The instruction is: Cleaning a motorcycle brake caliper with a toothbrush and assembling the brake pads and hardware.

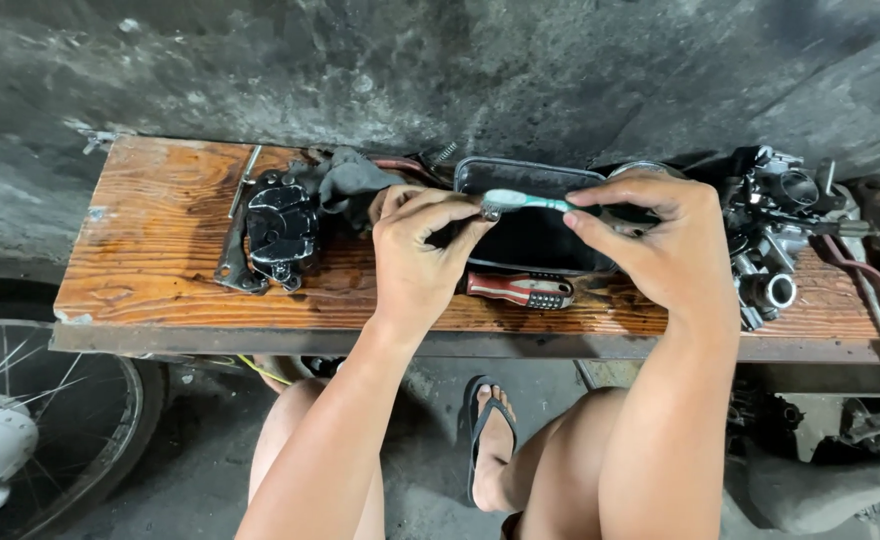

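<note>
So, head view: both hands are hovering over a wooden bench point(160, 250) set against a grimy concrete wall. L hand point(422, 245) is curling its fingers round something small at the head end of a teal toothbrush point(522, 201); can't tell what the small part is, fingers are hiding it. R hand point(665, 240) is pinching the brush handle betw thumb & forefinger, other fingers bent loosely. Brush is lying roughly level, bristle end twd the L hand, held above a black shallow tray point(530, 240) that's sitting on the bench mid-way.

Just in front of the tray, a red-handled screwdriver point(520, 290) is lying flat near the bench edge. Left of the hands, a black brake caliper point(282, 228) is resting on the wood w/ a grey rag point(350, 185) beside it. Far right, a carburettor assy point(772, 230) & assorted tools are crowding the bench end.

Below the bench: person's bare knees, one foot in a black flip-flop point(485, 440), and a spoked wheel point(40, 420) at lower left.
</note>
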